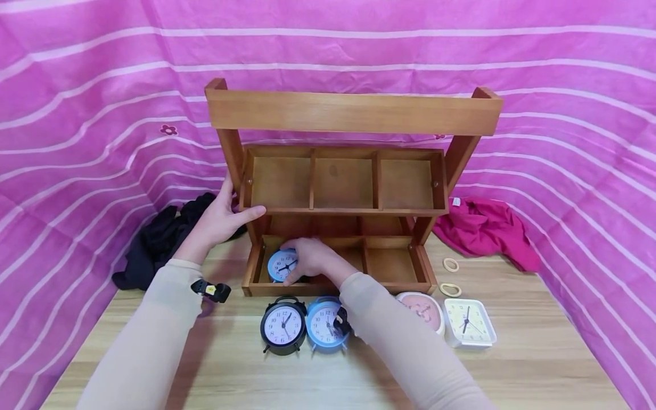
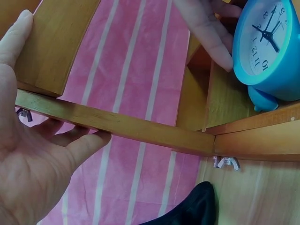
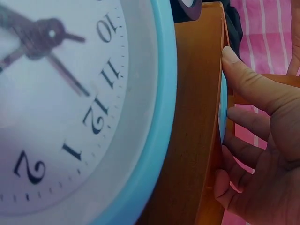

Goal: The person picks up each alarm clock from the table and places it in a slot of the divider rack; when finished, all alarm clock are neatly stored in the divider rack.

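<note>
A two-tier wooden rack point(image 1: 353, 113) stands on the table. My left hand point(image 1: 217, 222) grips its left side, with the thumb over the front of the upper tray and the fingers point(image 2: 89, 145) around the side post. In the left compartment of the lower tray, a round blue alarm clock point(image 1: 281, 266) leans back, face forward. My right hand point(image 1: 314, 259) holds this clock by its right side. Its thumb point(image 3: 246, 77) is by the tray's front edge, and the other fingers are behind that edge in the right wrist view.
In front of the rack stand a black alarm clock point(image 1: 283, 326), another blue alarm clock point(image 1: 324, 323), a pink clock point(image 1: 424, 310) partly behind my right sleeve, and a square white clock point(image 1: 468, 322). Two rings point(image 1: 450, 290) lie at right. Black cloth point(image 1: 154, 245) and red cloth point(image 1: 484, 230) flank the rack.
</note>
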{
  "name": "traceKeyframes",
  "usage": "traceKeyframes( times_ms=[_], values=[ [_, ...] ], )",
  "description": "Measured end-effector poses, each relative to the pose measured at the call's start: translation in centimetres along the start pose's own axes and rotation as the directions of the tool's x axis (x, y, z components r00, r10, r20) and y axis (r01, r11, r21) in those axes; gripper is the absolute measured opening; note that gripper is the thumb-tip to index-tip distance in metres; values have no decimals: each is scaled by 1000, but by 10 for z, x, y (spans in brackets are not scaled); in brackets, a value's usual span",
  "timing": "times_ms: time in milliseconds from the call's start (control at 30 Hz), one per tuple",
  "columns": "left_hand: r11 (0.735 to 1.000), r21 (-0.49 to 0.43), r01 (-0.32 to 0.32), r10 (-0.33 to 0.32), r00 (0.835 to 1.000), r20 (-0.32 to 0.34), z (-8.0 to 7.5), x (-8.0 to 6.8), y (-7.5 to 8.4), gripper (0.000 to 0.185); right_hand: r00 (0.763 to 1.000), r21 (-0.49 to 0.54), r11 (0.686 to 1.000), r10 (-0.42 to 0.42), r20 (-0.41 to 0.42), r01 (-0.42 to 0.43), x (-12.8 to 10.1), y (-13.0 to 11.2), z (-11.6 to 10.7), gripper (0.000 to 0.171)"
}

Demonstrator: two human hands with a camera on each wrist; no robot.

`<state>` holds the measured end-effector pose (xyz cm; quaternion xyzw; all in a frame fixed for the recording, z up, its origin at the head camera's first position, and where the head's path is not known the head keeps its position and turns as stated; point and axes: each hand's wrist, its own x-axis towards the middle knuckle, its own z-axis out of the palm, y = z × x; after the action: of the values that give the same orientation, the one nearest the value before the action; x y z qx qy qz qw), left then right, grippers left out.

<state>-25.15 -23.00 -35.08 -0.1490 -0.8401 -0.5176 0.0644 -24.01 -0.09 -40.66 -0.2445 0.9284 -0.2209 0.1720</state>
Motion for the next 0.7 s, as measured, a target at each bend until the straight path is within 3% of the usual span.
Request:
traceKeyframes(
  times_ms=[167,300,533,700],
  values=[
    [1000,0,-14,14,1000,2,0,0,-1,103,1000,24,1000,1,-1,-1,-3,2,1,77],
    [1000,-7,-12,12,1000,6,0,-1,-3,105,996,-53,996,-73,-59,70,-10,5,3,78],
    [1000,14,-2,2,1000,1,1,2,-2,104,950,-136,973,-214,-227,187,-42,6,-7,77],
    [1000,10,-11,11,1000,4,0,0,-2,106,946,-191,956,-258,-197,222,-72,-3,1,85]
  ],
)
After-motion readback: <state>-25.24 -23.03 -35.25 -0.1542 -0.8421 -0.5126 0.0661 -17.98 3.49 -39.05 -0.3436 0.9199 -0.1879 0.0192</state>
